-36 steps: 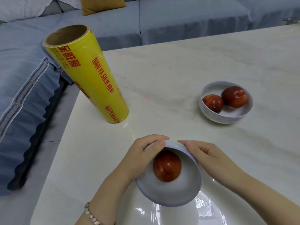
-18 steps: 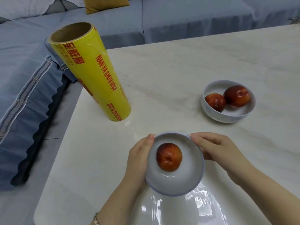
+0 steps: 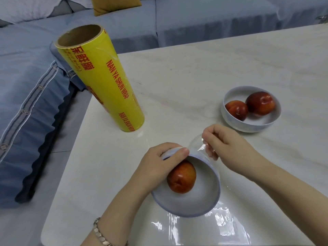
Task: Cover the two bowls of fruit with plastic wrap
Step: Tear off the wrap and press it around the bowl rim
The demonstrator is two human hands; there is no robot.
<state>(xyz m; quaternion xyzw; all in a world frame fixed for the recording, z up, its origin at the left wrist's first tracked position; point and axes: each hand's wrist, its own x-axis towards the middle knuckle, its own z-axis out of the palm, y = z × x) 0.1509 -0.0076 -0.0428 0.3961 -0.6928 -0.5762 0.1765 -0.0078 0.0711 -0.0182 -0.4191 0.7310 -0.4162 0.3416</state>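
Wrapping the near bowl [image 3: 195,203] was in hand; the left hand [image 3: 159,162] kept no slack, its grip round the tilted rim at the counter's [image 3: 195,77] near side; the right hand [image 3: 225,144] pinched plastic wrap [image 3: 225,228] by the far rim; next, seemingly, stretching film across; the second bowl [image 3: 248,125] sat uncovered, well apart.

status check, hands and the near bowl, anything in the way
Left hand grips near bowl at far rim, tipped. Right hand pinches wrap edge. Far bowl uncovered. Roll upright, apart.
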